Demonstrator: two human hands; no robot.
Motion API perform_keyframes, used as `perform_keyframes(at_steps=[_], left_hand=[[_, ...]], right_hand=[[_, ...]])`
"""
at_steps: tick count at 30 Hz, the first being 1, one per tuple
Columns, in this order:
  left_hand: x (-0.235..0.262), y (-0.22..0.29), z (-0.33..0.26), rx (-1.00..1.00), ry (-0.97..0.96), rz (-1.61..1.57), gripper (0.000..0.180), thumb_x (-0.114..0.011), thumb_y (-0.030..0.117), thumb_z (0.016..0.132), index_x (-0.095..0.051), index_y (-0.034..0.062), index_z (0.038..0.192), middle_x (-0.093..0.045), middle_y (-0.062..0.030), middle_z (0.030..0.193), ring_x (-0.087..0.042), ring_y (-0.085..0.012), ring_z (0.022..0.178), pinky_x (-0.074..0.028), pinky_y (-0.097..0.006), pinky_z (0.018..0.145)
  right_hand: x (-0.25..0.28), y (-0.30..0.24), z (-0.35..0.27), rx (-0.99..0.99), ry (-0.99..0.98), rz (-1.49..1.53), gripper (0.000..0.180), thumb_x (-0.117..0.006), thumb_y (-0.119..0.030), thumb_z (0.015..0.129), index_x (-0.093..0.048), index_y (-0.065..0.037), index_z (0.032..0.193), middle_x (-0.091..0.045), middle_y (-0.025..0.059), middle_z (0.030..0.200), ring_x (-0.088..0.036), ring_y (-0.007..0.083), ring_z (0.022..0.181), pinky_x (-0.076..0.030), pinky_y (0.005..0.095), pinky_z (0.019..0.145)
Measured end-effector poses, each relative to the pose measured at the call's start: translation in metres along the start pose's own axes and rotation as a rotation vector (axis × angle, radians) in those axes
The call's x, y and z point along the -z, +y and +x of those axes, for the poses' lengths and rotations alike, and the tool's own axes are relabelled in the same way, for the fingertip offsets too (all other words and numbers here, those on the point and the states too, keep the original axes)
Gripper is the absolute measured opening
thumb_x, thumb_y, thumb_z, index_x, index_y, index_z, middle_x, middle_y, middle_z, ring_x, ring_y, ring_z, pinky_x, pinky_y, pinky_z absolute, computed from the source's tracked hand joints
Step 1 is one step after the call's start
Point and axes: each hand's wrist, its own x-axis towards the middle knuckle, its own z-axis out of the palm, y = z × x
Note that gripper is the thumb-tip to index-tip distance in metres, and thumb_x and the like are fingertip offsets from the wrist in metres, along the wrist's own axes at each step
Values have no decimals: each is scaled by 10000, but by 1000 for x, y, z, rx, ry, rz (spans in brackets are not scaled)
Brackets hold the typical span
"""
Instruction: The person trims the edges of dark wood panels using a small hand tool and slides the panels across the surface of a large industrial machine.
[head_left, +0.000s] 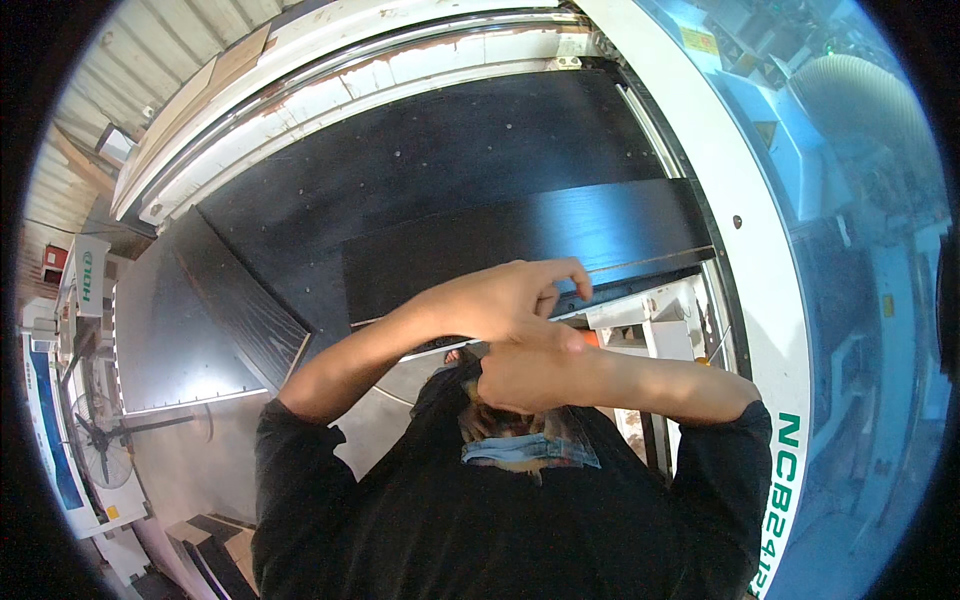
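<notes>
My left hand (512, 298) and my right hand (535, 376) meet in front of my chest, the left lying across the far side of the right. On the left hand the index finger reaches out and bends at its tip, with the other fingers partly curled and apart; no object shows in it. The right hand is closed, its fingers folded down out of sight, so anything inside is hidden. Just beyond the hands a long dark wood-grain board (450, 245) lies along the near edge of a black machine bed (400, 160). Neither hand clearly grips it.
At the left a side table (165, 340) carries another dark wood-grain board (245, 310). A white machine frame (745, 230) with a blue translucent cover (860, 250) rises at the right. A white rail (380, 75) crosses the far side. A fan (103, 440) stands at the lower left.
</notes>
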Motion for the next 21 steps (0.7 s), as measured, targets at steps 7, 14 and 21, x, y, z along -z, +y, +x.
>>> perform_keyframes(at_steps=[7, 14, 21], left_hand=[[4, -64, -23, -125, 77, -182, 677, -660, 600, 947, -580, 32, 1307, -642, -55, 843, -601, -137, 788, -488, -350, 782], [14, -47, -35, -322, 127, -393, 718, -642, 620, 948, -596, 16, 1334, -677, -163, 1185, -659, -250, 1156, -532, -394, 1006], [6, -24, -54, -309, 154, -411, 546, -760, 426, 935, -665, -5, 1255, -711, -82, 976, -647, -102, 829, -499, -237, 705]], right_hand=[[26, 3, -12, -84, 45, 49, 372, -662, -338, 941, -729, -80, 682, -713, 74, 659, -723, 215, 643, -531, 330, 556], [30, 5, -10, -22, 145, -5, 421, -667, -408, 956, -715, -75, 702, -700, 44, 681, -686, 181, 657, -528, 305, 632], [31, 5, -7, 70, 418, -49, 455, -683, -407, 943, -650, -68, 642, -627, 13, 632, -614, 148, 655, -481, 275, 609]])
